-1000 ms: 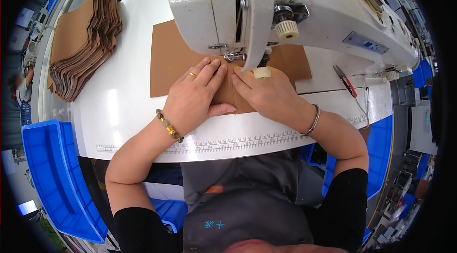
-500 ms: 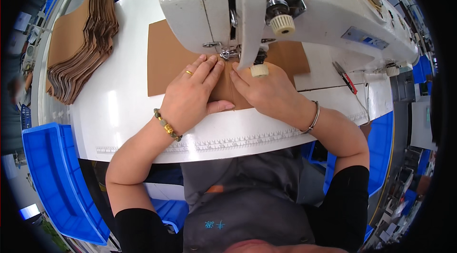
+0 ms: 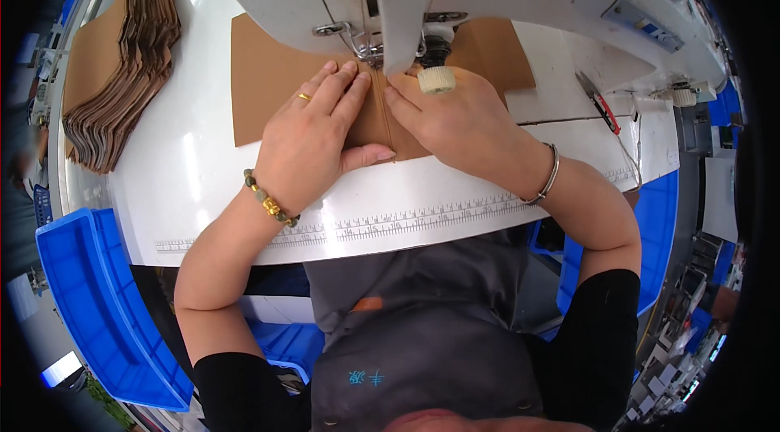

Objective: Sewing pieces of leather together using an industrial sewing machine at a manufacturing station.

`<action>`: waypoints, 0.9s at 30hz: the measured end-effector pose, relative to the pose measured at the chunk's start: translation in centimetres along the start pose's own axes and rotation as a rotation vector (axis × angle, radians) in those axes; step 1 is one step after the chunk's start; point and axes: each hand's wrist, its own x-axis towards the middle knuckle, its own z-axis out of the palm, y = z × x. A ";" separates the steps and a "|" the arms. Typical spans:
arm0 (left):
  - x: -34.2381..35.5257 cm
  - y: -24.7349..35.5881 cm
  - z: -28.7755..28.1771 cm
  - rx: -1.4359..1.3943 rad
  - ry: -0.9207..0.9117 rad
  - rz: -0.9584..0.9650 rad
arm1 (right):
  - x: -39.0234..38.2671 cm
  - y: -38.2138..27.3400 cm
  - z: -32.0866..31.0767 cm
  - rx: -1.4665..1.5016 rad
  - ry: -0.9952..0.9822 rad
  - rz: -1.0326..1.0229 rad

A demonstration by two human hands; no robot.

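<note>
A flat brown fabric panel lies on the white table under the head of a white sewing machine. A seam line runs from its near edge toward the presser foot. My left hand rests flat on the panel left of this seam, fingertips close to the foot and thumb out to the side. To the right of the seam, my right hand presses on the same panel with fingers extended. A cream knob and the machine head partly cover its fingertips. Neither hand grips anything.
A thick stack of brown panels stands at the far left. Red-handled snips lie right of the machine. A printed ruler strip follows the table's near edge. Blue bins flank the table below.
The view has shifted, so the machine looks larger and sits higher, with hands and panel higher too. Both hands keep nearly the same places on the panel.
</note>
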 end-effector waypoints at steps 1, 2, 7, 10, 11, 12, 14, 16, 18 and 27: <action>-0.1 0.0 0.0 -0.011 -0.007 -0.004 | 0.1 -0.1 0.0 0.001 0.001 -0.001; -0.1 0.0 0.0 -0.009 -0.007 -0.005 | 0.3 -0.1 -0.1 0.002 0.021 -0.007; -0.1 0.0 -0.1 0.007 -0.002 0.001 | 0.2 -0.3 0.0 -0.017 0.002 -0.015; 0.0 0.1 -0.1 -0.017 0.020 0.000 | 0.2 -0.3 0.1 -0.023 0.009 -0.004; 0.0 0.1 -0.1 -0.016 0.022 -0.001 | 0.2 -0.3 0.2 -0.010 0.013 -0.001; 0.1 0.1 -0.1 -0.025 0.008 -0.015 | 0.2 -0.2 0.2 0.002 0.016 0.001; 0.2 0.0 -0.2 -0.035 -0.005 -0.033 | 0.2 -0.1 0.2 0.005 0.014 -0.003; 0.2 0.0 -0.1 -0.034 0.007 -0.022 | 0.2 -0.1 0.2 0.009 0.012 -0.004; 0.2 -0.2 0.0 -0.019 0.022 -0.008 | 0.2 -0.2 0.1 0.011 0.017 -0.006; 0.2 -0.3 0.2 0.010 0.034 -0.008 | 0.3 -0.4 0.1 -0.027 0.011 -0.008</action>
